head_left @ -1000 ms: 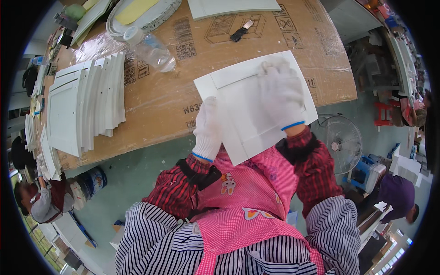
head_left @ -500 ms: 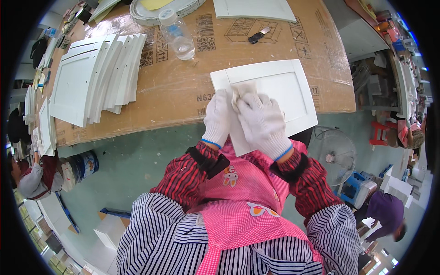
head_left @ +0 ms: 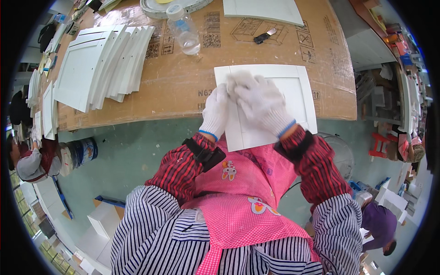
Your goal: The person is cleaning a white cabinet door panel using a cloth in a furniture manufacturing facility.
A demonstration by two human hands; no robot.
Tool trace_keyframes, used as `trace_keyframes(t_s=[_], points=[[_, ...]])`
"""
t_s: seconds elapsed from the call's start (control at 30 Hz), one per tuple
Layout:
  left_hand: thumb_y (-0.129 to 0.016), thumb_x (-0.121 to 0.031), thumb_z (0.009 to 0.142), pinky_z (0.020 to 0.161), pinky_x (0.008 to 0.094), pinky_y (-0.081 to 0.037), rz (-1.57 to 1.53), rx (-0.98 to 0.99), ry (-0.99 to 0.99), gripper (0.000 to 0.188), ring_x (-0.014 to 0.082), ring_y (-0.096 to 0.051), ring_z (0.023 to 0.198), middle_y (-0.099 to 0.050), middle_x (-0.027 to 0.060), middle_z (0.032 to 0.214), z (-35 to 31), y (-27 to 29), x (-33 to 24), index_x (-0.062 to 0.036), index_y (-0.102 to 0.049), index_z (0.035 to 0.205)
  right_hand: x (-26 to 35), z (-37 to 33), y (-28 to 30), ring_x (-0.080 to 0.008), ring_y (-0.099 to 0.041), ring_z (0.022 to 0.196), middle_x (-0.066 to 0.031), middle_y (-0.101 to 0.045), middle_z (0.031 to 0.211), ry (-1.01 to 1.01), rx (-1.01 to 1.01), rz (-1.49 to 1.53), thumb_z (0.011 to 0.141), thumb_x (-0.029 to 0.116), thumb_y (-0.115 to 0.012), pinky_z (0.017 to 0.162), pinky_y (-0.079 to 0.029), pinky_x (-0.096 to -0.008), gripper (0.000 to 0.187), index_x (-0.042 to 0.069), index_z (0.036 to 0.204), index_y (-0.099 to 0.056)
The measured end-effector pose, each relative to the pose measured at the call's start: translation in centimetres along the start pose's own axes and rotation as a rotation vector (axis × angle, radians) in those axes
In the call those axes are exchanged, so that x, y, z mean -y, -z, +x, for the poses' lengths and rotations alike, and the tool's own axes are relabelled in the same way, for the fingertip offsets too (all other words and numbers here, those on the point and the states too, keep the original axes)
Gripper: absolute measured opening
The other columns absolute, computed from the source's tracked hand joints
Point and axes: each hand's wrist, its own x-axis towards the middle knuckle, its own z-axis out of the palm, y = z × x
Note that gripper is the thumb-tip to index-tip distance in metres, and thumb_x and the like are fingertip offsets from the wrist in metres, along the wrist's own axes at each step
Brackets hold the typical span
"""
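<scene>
A white framed panel (head_left: 298,98), like a small cabinet door, overhangs the near edge of the table, its lower end close to my apron. My left hand (head_left: 215,109), in a white knit glove, is closed on the panel's left edge. My right hand (head_left: 266,103), gloved the same way, presses a bunched cream cloth (head_left: 237,81) onto the frame near the upper left corner. Motion smears the cloth and the right fingertips, and the glove hides part of the recessed middle.
Left on the cardboard-covered table (head_left: 174,87) leans a stack of white panels (head_left: 82,68). A clear bottle (head_left: 185,34), a utility knife (head_left: 265,36) and another white panel (head_left: 263,9) lie farther back. A floor fan (head_left: 337,153) stands right, a person in purple (head_left: 379,224) beyond.
My right hand and the cloth have moved up and slightly left along the panel's frame. The panel sits straighter, its right side tilted less. The whole view has shifted a little.
</scene>
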Motion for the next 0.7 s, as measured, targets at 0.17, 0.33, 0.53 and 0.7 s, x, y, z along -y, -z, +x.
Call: trace_keyframes(t_s=[0.17, 0.33, 0.53, 0.7], points=[[-0.038, -0.053, 0.109, 0.097, 0.0437, -0.048, -0.036, -0.098, -0.128, 0.059, 0.0368, -0.066, 0.106, -0.071, 0.0215, 0.111, -0.2, -1.3, 0.9, -0.0021, -0.066, 0.122, 2.6, -7.2, 3.8, -0.0303, -0.060, 0.100, -0.0044, -0.060, 0.109, 0.100, 0.229, 0.227, 0.083, 0.016, -0.069, 0.085, -0.050, -0.0451, 0.016, 0.014, 0.099, -0.068], [-0.042, -0.049, 0.111, 0.094, 0.0413, -0.050, -0.116, -0.101, -0.206, 0.054, 0.0327, -0.068, 0.101, -0.073, 0.0188, 0.109, 0.0, -1.8, 1.2, -0.0025, -0.067, 0.123, 1.3, -6.7, 4.2, -0.0297, -0.064, 0.097, -0.0050, -0.063, 0.106, 0.067, 0.312, 0.127, 0.084, 0.015, -0.067, 0.081, -0.053, -0.0443, 0.015, 0.013, 0.098, -0.069], [-0.042, -0.048, 0.111, 0.094, 0.0399, -0.051, -0.411, -0.123, -0.303, 0.056, 0.0311, -0.068, 0.105, -0.073, 0.0202, 0.112, 1.6, -3.4, 4.0, 0.0004, -0.067, 0.123, -7.8, -12.4, 7.7, -0.0306, -0.068, 0.094, -0.0087, -0.070, 0.106, -0.112, 0.393, -0.177, 0.087, 0.017, -0.063, 0.083, -0.055, -0.0458, 0.023, 0.012, 0.106, -0.074], [-0.047, -0.044, 0.110, 0.100, 0.0340, -0.049, -0.172, -0.050, -0.153, 0.055, 0.0223, -0.065, 0.113, -0.072, 0.0126, 0.123, 1.7, -2.5, 3.0, 0.0036, -0.065, 0.131, 0.6, -8.1, 4.2, -0.0297, -0.067, 0.094, -0.0113, -0.068, 0.098, -0.129, 0.183, 0.036, 0.084, 0.015, -0.063, 0.080, -0.055, -0.0450, 0.021, 0.009, 0.101, -0.074]])
